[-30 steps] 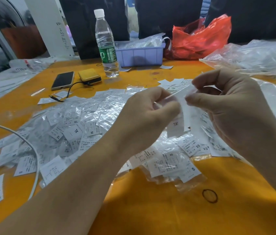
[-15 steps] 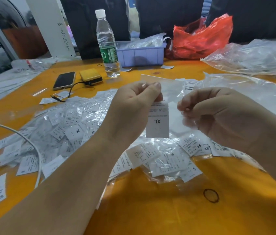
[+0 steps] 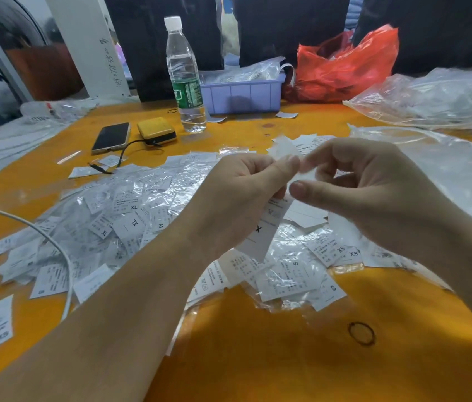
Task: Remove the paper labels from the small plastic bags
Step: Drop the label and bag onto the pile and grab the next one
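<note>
My left hand (image 3: 240,195) pinches a white paper label (image 3: 261,233) marked XL between thumb and fingers; the label hangs down below the hand. A small clear plastic bag (image 3: 282,147) sticks up above my left thumb, blurred. My right hand (image 3: 374,184) is level with the left, fingers curled, its fingertips at the bag's edge beside my left thumb. Beneath both hands lies a heap of small clear bags with size labels (image 3: 148,204) on the orange table (image 3: 258,358).
At the back stand a water bottle (image 3: 185,76), a lilac plastic bin (image 3: 243,94) and a red bag (image 3: 345,65). A phone (image 3: 110,137) and yellow power bank (image 3: 156,130) lie left. Large clear bags (image 3: 437,97) fill the right. A white cable (image 3: 40,236) crosses left; a rubber band (image 3: 361,333) lies near.
My hands have drawn together again. The XL label has tilted and dropped lower in my left hand, and the clear bag now pokes up between the two thumbs.
</note>
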A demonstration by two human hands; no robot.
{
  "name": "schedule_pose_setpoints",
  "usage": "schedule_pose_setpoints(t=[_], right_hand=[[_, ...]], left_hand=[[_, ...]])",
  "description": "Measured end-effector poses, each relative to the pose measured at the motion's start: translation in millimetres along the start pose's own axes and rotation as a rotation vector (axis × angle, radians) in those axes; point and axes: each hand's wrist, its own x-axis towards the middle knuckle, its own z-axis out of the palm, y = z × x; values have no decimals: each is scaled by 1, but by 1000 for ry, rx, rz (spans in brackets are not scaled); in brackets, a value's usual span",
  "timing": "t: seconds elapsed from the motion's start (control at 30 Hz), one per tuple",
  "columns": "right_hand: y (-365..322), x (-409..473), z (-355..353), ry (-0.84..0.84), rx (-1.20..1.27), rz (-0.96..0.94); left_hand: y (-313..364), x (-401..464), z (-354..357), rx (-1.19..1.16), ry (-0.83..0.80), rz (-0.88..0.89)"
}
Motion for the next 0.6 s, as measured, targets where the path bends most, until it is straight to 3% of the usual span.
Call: schedule_pose_setpoints(t=[0.37,0.6], right_hand=[[10,5,-4,-39,169,144],[9,4,-2,-229,475,244]], left_hand=[[-6,4,0,-55,17,-15],[-4,1,-1,-46,-33,44]])
